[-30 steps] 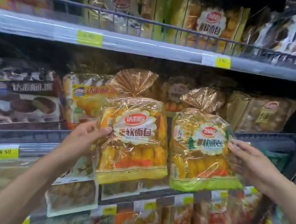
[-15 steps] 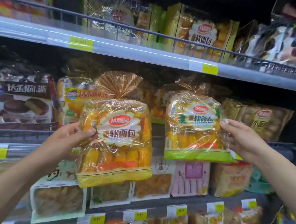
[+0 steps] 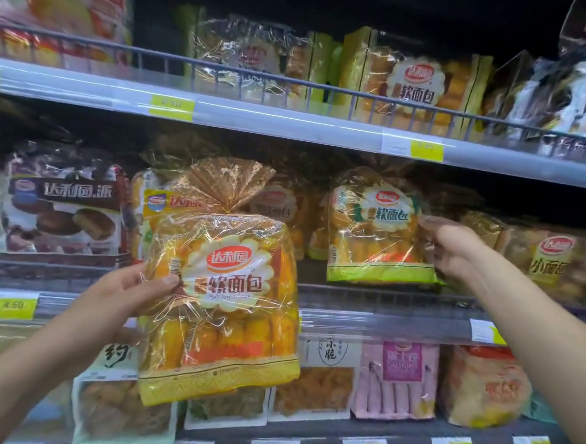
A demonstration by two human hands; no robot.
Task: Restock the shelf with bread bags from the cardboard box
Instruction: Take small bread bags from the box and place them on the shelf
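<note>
The left hand [image 3: 125, 297] grips a yellow bread bag [image 3: 224, 307] at its left edge, the thumb on the front and the fingers hidden behind. This bag hangs upright to the right of the hand, in front of the middle shelf [image 3: 381, 321]; its gathered top points up. The right hand [image 3: 454, 249] is higher and further in. It pinches the right edge of a green bread bag [image 3: 376, 233], which stands upright to the left of that hand, just above the shelf rail. I cannot tell if this bag rests on the shelf. The two bags are apart, both between the hands. More bread bags [image 3: 553, 261] stand beyond the right hand. A price tag [image 3: 15, 305] is left of the left hand.
</note>
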